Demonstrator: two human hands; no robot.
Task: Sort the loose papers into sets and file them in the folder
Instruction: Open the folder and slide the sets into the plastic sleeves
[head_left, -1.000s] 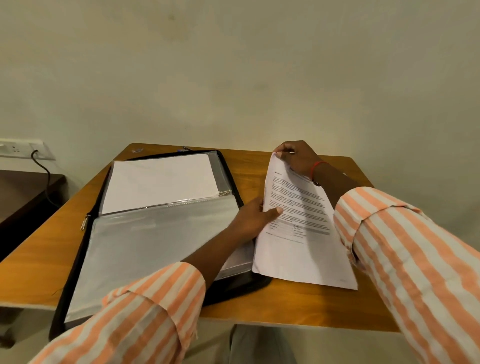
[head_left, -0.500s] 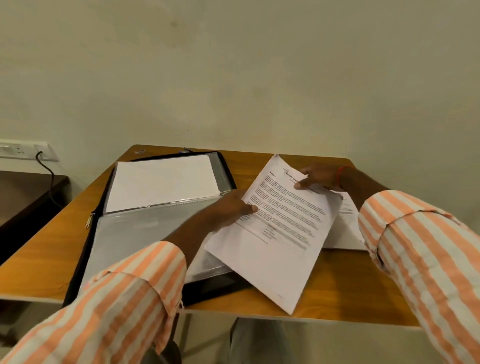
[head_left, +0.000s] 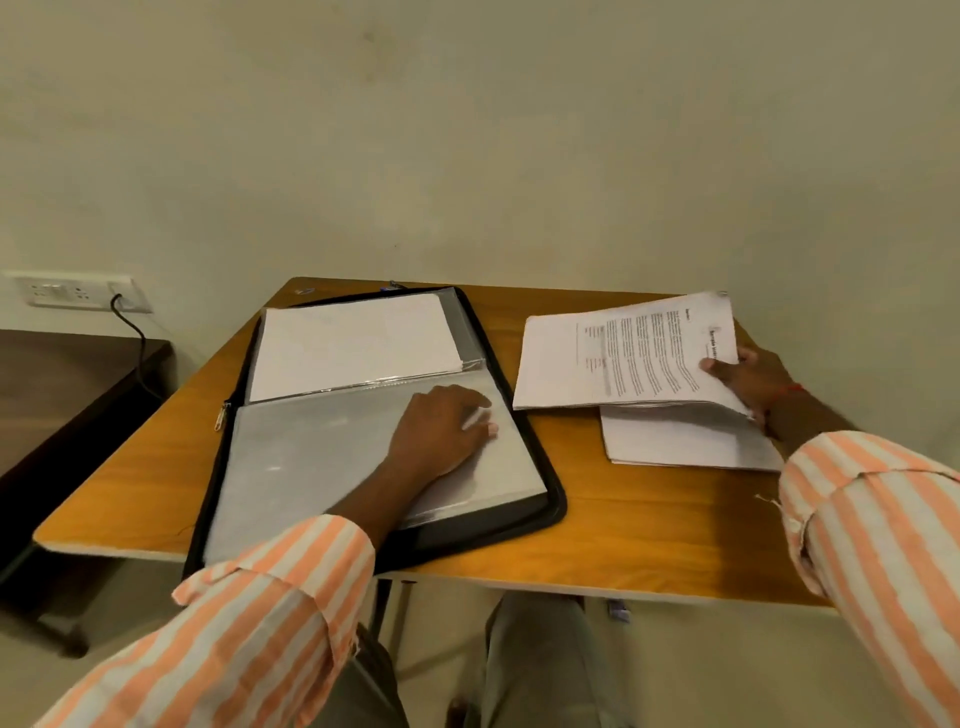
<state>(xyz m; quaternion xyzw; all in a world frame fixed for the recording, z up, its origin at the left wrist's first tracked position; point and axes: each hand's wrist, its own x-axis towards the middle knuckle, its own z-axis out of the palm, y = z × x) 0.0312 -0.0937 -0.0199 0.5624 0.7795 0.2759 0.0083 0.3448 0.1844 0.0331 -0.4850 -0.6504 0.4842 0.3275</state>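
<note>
Hands (head_left: 439, 426) (head_left: 748, 379) on folder (head_left: 291, 467) and papers (head_left: 639, 353)

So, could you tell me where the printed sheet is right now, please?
In the head view, the printed sheet is on the right, held by the right hand over a paper stack, just right of the open folder.

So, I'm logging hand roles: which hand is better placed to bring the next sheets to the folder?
The right hand: it grips the printed sheets over the loose pile. The left hand rests on the clear sleeve of the folder, likely better steadying it.
</note>
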